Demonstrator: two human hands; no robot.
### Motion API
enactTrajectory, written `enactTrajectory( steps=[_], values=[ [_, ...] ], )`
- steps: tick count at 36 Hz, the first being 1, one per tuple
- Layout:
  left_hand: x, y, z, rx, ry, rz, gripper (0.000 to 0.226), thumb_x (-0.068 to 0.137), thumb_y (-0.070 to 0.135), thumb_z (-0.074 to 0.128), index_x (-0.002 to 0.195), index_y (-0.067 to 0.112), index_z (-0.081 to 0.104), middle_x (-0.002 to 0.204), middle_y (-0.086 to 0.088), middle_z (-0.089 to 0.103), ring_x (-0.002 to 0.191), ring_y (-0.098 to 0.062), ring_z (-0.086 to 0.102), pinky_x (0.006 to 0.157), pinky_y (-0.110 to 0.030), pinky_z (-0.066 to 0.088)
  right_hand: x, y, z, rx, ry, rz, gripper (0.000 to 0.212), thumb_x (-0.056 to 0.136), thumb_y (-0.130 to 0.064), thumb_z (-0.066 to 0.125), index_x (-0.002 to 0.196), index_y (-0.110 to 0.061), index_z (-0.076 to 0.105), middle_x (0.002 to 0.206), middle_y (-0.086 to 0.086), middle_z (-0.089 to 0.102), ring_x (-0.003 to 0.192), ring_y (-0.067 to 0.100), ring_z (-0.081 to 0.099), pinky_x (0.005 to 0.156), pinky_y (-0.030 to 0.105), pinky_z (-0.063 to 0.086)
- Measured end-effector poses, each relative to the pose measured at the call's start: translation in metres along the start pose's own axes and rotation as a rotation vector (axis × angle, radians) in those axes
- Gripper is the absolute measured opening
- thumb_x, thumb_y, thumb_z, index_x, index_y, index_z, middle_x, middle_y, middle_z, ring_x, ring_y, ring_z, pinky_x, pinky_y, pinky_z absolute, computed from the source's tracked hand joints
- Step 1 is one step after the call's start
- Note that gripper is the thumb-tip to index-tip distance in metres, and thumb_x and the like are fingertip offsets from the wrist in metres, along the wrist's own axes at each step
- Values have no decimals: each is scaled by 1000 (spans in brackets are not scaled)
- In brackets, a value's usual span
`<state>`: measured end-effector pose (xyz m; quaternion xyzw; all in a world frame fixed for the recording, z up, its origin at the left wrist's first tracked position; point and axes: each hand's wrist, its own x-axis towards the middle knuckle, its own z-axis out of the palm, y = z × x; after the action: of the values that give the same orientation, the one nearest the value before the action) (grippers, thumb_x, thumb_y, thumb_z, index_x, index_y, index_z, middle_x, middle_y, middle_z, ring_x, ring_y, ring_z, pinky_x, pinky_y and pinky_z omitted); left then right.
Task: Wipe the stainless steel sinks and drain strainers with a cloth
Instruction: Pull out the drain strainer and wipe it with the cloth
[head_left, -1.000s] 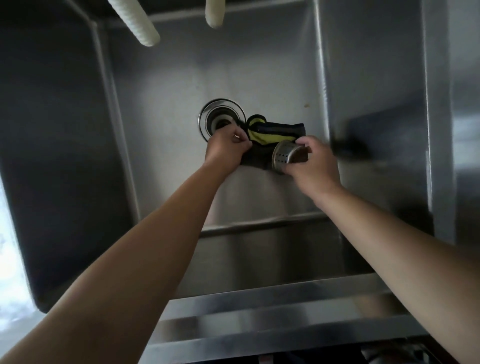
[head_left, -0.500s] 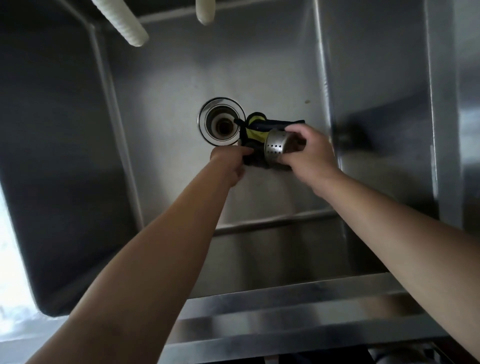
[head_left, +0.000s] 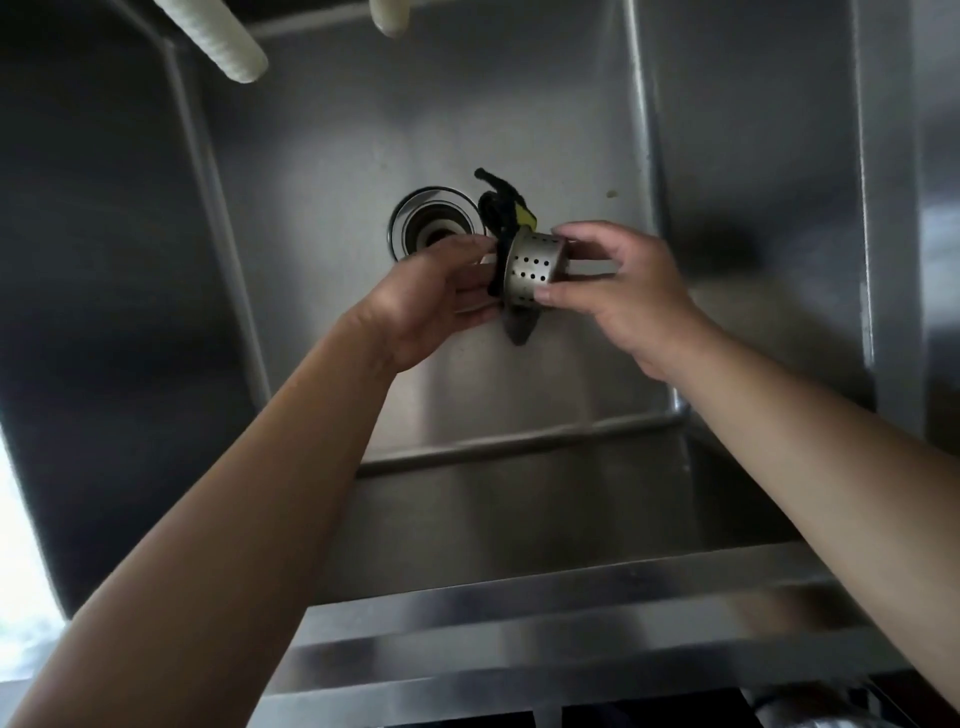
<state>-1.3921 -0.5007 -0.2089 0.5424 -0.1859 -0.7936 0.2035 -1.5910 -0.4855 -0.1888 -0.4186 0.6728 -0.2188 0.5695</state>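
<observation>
I see a steel sink (head_left: 322, 156) with an open drain (head_left: 435, 224) in its floor. A small speck (head_left: 612, 194) lies on the floor right of the drain.

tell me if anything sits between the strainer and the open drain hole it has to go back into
Only the left hand and the dark cloth it holds against the strainer lie between it and the drain hole. The right hand grips the strainer's far end. The hole itself looks unblocked.
</observation>
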Motion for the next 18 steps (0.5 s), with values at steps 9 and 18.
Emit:
enactTrajectory(
  steps=[9,18],
  values=[
    [-5,0,20,23,-70,15,39,102,51,33,97,18,53,92,-15,74,78,-24,68,76,-31,48,-3,-6,-4,482,-45,452,32,81,-12,79,111,-5,70,101,16,75,89,31,75,76,43,63],
    [-5,-9,20,-48,-20,52,35,100,48,39,92,18,56,96,-17,74,89,-29,71,76,-32,57,3,-7,-8,603,-154,572,18,88,-17,74,101,-6,70,93,13,73,93,32,72,79,45,62]
  ],
)
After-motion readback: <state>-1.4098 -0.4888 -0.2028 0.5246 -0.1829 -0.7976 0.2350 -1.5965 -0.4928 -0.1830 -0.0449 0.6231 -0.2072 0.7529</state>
